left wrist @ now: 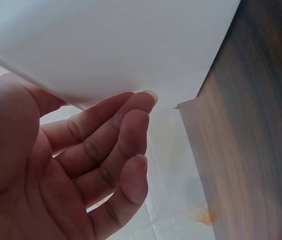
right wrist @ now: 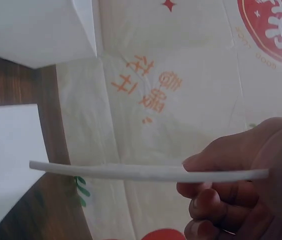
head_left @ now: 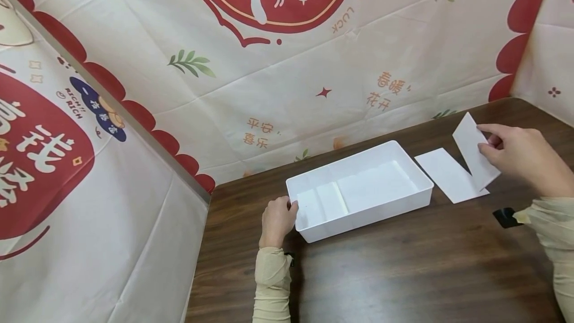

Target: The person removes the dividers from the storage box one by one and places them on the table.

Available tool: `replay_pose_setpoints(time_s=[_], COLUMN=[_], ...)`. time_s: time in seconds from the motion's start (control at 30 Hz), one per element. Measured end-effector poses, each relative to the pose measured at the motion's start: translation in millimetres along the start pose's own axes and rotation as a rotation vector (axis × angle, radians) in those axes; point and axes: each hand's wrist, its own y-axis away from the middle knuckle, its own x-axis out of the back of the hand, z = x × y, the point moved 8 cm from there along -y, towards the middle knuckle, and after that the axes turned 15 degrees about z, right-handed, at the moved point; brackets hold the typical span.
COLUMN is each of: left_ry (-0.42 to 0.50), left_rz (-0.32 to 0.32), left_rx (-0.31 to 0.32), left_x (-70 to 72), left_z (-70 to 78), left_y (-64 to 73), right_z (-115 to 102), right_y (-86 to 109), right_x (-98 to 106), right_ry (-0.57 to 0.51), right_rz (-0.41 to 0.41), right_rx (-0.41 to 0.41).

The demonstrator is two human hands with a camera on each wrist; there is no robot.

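Note:
In the head view a shallow white plastic tray (head_left: 367, 216) lies on the table, a pale strip (head_left: 340, 197) crossing its inside left of centre. My left hand (head_left: 275, 219) grips the tray's left end, thumb over the rim and fingers along the outer wall, as the left wrist view shows of the tray wall (left wrist: 116, 50). To the right, my right hand (head_left: 522, 151) pinches a thin white rectangular panel (head_left: 475, 151) by its edge, tilted up. Edge-on in the right wrist view, the panel (right wrist: 111, 172) sits between thumb and fingers. Below it a second white panel (head_left: 444, 173) lies flat.
The dark wood-grain table (head_left: 381, 273) meets a printed cloth backdrop (head_left: 269, 88) behind the tray. Another cloth-covered wall (head_left: 134, 243) stands on the left. A small black object (head_left: 506, 217) shows beside the right sleeve.

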Motion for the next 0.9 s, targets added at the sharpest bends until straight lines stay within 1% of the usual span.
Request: replay_pose_setpoints(time_s=[0.13, 0.2, 0.33, 0.43, 0.63, 0.9], left_ry=[-0.002, -0.002, 0.001, -0.001, 0.006, 0.004], left_rz=[0.0, 0.001, -0.001, 0.0, -0.012, -0.013], left_rx=[-0.002, -0.001, 0.0, -0.002, 0.002, 0.004], left_x=[0.0, -0.3, -0.9, -1.2, -2.5, -2.3], left_z=[-0.4, -0.8, -1.0, -1.0, -1.7, -1.6], left_y=[0.4, 0.2, 0.0, -0.1, -0.2, 0.1], right_z=[10, 14, 23, 28, 35, 41], right_y=[-0.3, -0.5, -0.1, 0.5, 0.9, 2.0], right_x=[5, 9, 12, 11, 9, 8], right_ry=[0.009, 0.016, 0.027, 0.03, 0.034, 0.044], right_rz=[0.025, 0.051, 0.066, 0.056, 0.066, 0.047], right_rx=[-0.006, -0.002, -0.023, -0.041, -0.035, -0.035])
